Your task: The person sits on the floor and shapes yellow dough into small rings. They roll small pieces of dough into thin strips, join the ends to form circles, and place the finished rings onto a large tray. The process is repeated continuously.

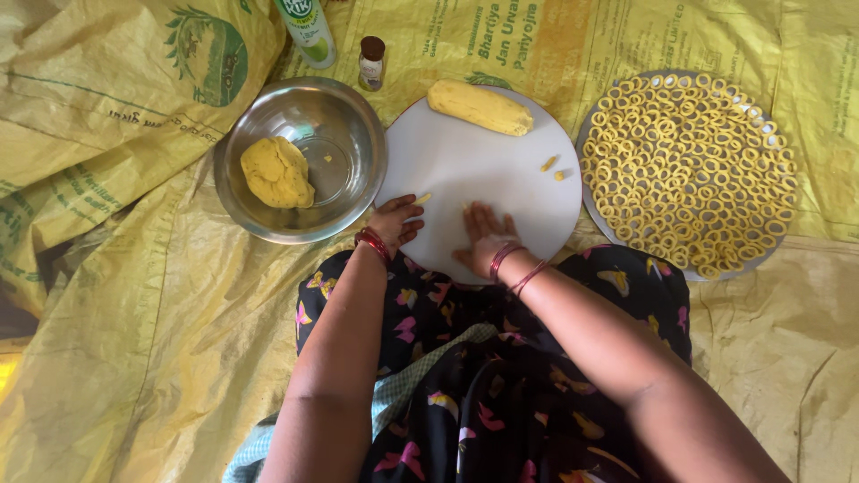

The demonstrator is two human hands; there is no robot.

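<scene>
A round white board (465, 161) lies in front of me on a yellow sheet. My right hand (486, 238) presses flat on the board's near part, palm down, with a thin strip of yellow dough under its fingers. My left hand (394, 222) rests at the board's left edge and pinches a small piece of dough (422, 198). A thick yellow dough log (480, 107) lies at the board's far side. Two small dough bits (553, 167) sit at the right of the board.
A steel bowl (344, 116) on the left holds a lump of yellow dough (277, 172). A round tray (586, 134) on the right is covered with several dough rings. A plastic bottle (307, 31) and a small brown-capped jar (370, 63) stand behind the bowl.
</scene>
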